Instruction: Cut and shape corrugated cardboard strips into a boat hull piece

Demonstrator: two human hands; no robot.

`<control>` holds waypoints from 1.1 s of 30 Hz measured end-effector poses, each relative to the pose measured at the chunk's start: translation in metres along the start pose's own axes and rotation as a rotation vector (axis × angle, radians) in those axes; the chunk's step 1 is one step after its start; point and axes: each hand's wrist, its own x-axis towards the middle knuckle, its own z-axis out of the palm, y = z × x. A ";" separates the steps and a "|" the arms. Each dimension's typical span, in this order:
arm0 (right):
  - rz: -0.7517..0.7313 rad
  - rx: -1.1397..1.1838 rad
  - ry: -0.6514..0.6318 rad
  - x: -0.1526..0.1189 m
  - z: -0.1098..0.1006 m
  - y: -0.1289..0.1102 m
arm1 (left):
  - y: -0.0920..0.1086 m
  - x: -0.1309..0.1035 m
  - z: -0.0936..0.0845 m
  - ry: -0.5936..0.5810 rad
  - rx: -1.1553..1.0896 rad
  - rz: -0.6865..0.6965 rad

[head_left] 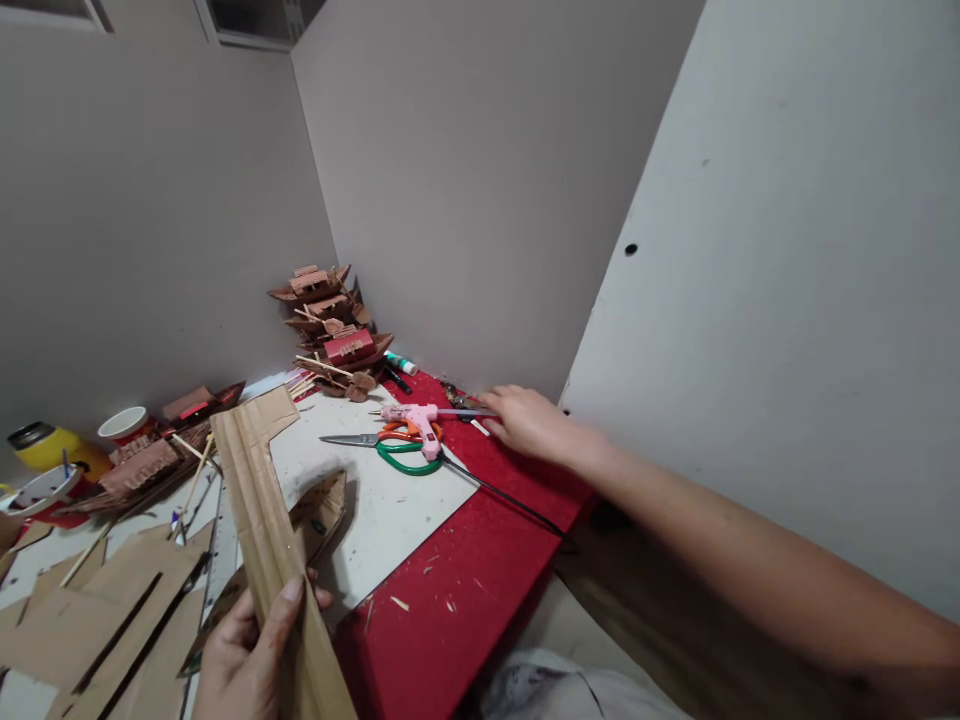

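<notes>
My left hand [259, 640] is closed around a long folded strip of brown cardboard [262, 490], thumb on top. Beneath the strip shows a small cardboard boat hull [322, 510] with a pointed end; whether the same hand holds it too, I cannot tell. My right hand [525, 420] reaches to the back of the table, fingers and thumb apart, at the rear end of the glue stick in a pink glue gun [427, 425]. Its fingertips are partly hidden. Scissors with green handles [405, 460] and a tool with orange handles [397, 430] lie under and beside the gun.
Finished cardboard boats [349, 350] are stacked in the corner, with more boats [142, 470] at left beside paper cups [124, 425] and a yellow container [56, 450]. Cut cardboard pieces [97, 600] cover the left. The gun's black cord [510, 495] crosses the red table edge.
</notes>
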 end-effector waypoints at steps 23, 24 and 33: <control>-0.355 -0.231 -0.283 0.051 0.013 -0.104 | 0.001 -0.007 0.003 -0.029 0.083 0.070; -0.364 -0.228 -0.289 0.052 0.012 -0.103 | 0.002 -0.008 0.002 -0.026 0.083 0.071; -0.372 -0.072 -0.349 0.057 -0.007 -0.065 | 0.001 -0.007 0.004 -0.016 0.062 0.002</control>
